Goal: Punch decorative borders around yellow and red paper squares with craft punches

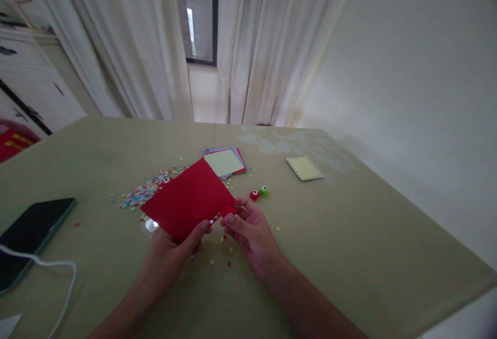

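Note:
A sheet of red card (190, 202) is pinched by its near edge in my left hand (174, 251), thumb on top. My right hand (252, 238) grips a small red paper punch (228, 210) at the card's right-hand edge, thumb pressed on it. Small punched shapes show along that edge between the two hands. Both hands are raised over the table, and the card hides part of a confetti heap (149, 189) behind it. Just beyond my right hand stand a red punch (254, 194) and a green punch (264, 191), side by side.
Behind the card lies a stack of coloured cards (225, 163). A pale yellow card stack (305, 168) with punched borders is further right. On the left are a phone (34, 235) and a white cable (58, 263). Loose paper bits (229, 263) dot the table (349, 256).

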{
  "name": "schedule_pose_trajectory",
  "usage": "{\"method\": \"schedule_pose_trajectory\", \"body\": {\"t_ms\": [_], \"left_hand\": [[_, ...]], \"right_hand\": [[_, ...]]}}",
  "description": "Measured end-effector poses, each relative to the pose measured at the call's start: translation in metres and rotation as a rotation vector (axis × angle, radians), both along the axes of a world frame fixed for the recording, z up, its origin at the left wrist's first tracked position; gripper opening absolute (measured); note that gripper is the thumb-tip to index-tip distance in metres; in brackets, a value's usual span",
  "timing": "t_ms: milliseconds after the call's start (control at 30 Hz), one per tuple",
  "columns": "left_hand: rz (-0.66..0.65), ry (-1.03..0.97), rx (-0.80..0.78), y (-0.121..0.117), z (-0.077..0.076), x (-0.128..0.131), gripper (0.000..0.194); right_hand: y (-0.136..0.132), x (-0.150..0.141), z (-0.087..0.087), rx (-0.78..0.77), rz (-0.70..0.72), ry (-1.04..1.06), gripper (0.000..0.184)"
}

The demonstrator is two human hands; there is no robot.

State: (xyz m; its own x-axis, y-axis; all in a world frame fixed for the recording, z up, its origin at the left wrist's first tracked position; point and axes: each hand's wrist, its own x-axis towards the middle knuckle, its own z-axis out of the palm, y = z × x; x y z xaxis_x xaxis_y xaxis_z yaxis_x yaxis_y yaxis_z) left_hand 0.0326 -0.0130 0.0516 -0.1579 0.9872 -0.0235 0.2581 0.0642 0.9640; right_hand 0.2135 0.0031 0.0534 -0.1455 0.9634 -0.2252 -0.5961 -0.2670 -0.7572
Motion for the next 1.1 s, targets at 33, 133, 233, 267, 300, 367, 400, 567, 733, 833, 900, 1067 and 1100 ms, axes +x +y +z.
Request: {"method": "schedule_pose_trajectory", "body": {"t_ms": [33,133,233,267,300,367,400,567,733,833,900,1067,1100], "left_hand": [[0.001,-0.006,-0.001,0.0,-0.001,0.001,0.041],[-0.006,-0.014,0.005,0.0,-0.002,0.002,0.041],[-0.009,-0.007,0.01,0.0,-0.002,0.002,0.041],[-0.006,-0.01,0.011,-0.001,-0.002,0.002,0.04],[-0.002,-0.012,0.009,-0.001,-0.001,0.002,0.041],[0.014,-0.017,0.005,-0.001,0.001,0.003,0.042],[0.024,-0.018,0.004,-0.001,0.003,0.003,0.042],[0.012,-0.018,0.013,0.0,0.003,0.005,0.04],[-0.025,-0.007,-0.014,0.001,0.002,0.002,0.042],[-0.035,-0.003,-0.017,0.001,0.004,0.001,0.042],[-0.037,-0.008,-0.008,0.001,0.004,0.001,0.042],[-0.045,-0.033,-0.03,0.002,-0.002,0.002,0.039],[-0.042,-0.036,-0.031,0.002,-0.003,0.002,0.038]], "right_hand": [[0.0,-0.001,-0.001,-0.006,-0.009,0.009,0.054],[0.0,-0.002,-0.002,-0.011,-0.052,0.032,0.05],[0.0,-0.003,-0.003,0.0,-0.041,0.032,0.05],[0.0,-0.003,-0.003,0.011,-0.025,0.022,0.051],[0.0,-0.004,-0.003,0.026,-0.01,0.008,0.05],[-0.001,-0.004,-0.003,0.061,0.015,-0.025,0.045],[-0.002,-0.004,-0.002,0.079,0.017,-0.042,0.042],[-0.003,-0.001,-0.001,0.112,-0.06,-0.123,0.042],[0.0,0.003,0.0,0.097,-0.001,-0.141,0.043],[0.0,0.004,0.003,0.107,0.016,-0.143,0.038],[0.0,0.005,0.005,0.096,0.035,-0.152,0.036],[0.002,0.006,0.003,0.069,0.053,-0.172,0.037],[0.003,0.006,0.003,0.066,0.054,-0.171,0.037]]}}
